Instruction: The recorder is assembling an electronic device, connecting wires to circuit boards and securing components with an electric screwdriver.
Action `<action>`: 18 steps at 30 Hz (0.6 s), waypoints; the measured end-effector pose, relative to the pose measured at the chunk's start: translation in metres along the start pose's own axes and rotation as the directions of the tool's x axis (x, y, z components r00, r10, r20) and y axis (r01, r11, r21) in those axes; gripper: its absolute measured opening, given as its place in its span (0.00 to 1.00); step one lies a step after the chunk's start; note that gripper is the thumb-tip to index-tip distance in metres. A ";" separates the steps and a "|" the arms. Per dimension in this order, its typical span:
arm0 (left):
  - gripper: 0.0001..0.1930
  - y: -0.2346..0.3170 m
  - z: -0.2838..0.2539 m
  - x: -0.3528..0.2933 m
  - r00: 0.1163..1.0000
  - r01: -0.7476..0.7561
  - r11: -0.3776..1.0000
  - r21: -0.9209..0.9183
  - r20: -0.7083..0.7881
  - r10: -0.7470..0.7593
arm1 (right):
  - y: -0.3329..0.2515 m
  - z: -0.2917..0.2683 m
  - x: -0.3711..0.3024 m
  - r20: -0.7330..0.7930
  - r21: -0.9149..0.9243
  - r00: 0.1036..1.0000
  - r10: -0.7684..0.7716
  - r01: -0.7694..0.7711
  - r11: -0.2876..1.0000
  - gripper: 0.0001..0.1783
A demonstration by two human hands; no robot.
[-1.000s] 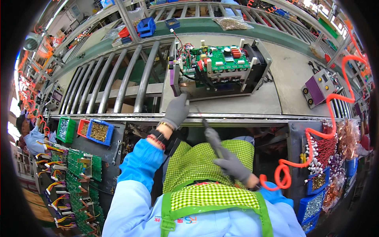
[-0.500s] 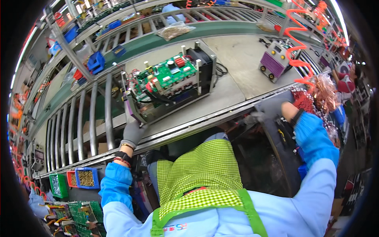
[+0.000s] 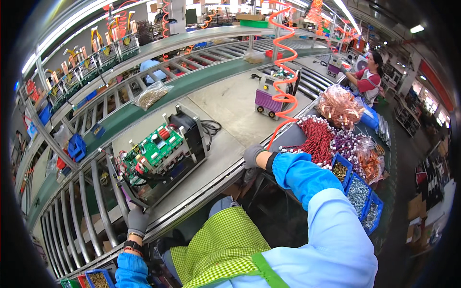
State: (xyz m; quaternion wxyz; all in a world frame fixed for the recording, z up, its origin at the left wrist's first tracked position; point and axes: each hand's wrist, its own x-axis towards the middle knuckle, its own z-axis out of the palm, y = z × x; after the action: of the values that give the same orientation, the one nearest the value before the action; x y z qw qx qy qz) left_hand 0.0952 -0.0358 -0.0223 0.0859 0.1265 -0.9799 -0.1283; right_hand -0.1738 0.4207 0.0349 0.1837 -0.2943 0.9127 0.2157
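An uncovered welding machine (image 3: 158, 158) with a green circuit board (image 3: 156, 150), a black fan housing at its right end and a purple front panel stands on the bench at left of centre. My left hand (image 3: 138, 220), in a grey glove, is closed on the machine's near lower corner, by the front panel; its fingertips are partly hidden. Further right my right hand (image 3: 253, 156), also gloved, rests at the metal rail (image 3: 211, 185) along the bench's near edge. Its fingers point down over the rail and are mostly hidden.
A second purple-fronted machine (image 3: 276, 98) stands farther right behind a coiled orange hose (image 3: 281, 48). Red wire bundles (image 3: 314, 141) and blue bins of small parts (image 3: 357, 192) lie to the right. Rollers (image 3: 79, 216) run at left. A co-worker (image 3: 367, 79) is at far right.
The view has swung to the right, so the bench things appear farther left and more bins show at right. My left hand remains at the machine's corner; the right stays at the rail.
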 end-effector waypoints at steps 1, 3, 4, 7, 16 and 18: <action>0.19 0.008 0.001 0.010 1.000 -0.008 1.000 0.010 0.014 0.008 | 0.000 -0.002 -0.004 -0.019 -0.010 1.000 -0.006 0.006 1.000 0.28; 0.19 0.006 0.013 0.015 0.999 -0.034 0.998 0.053 0.011 0.034 | -0.004 -0.014 -0.014 -0.139 0.027 0.989 -0.047 0.051 0.998 0.26; 0.19 0.028 0.001 0.017 0.995 -0.099 0.993 0.067 0.007 0.098 | -0.003 -0.009 -0.010 -0.183 0.024 0.980 -0.072 0.078 0.997 0.26; 0.22 0.068 0.006 0.031 0.990 -0.022 1.000 0.009 0.136 0.021 | -0.001 -0.001 -0.016 -0.271 -0.014 0.956 -0.110 0.110 0.994 0.23; 0.20 0.172 0.059 0.075 0.997 -0.004 0.993 -0.118 0.079 0.013 | -0.044 -0.023 -0.111 -0.558 0.172 0.705 -0.438 0.614 0.770 0.22; 0.19 0.187 0.067 0.079 0.999 -0.034 0.988 -0.147 0.031 0.039 | -0.031 -0.003 -0.129 -0.566 0.288 0.750 -0.341 0.568 0.771 0.22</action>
State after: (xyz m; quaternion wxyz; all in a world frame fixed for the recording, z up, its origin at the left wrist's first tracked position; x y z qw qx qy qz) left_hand -0.0359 0.1329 -0.0247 0.0807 0.0998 -0.9712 -0.2006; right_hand -0.0575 0.4552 0.0885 0.0601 -0.5076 0.8494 -0.1309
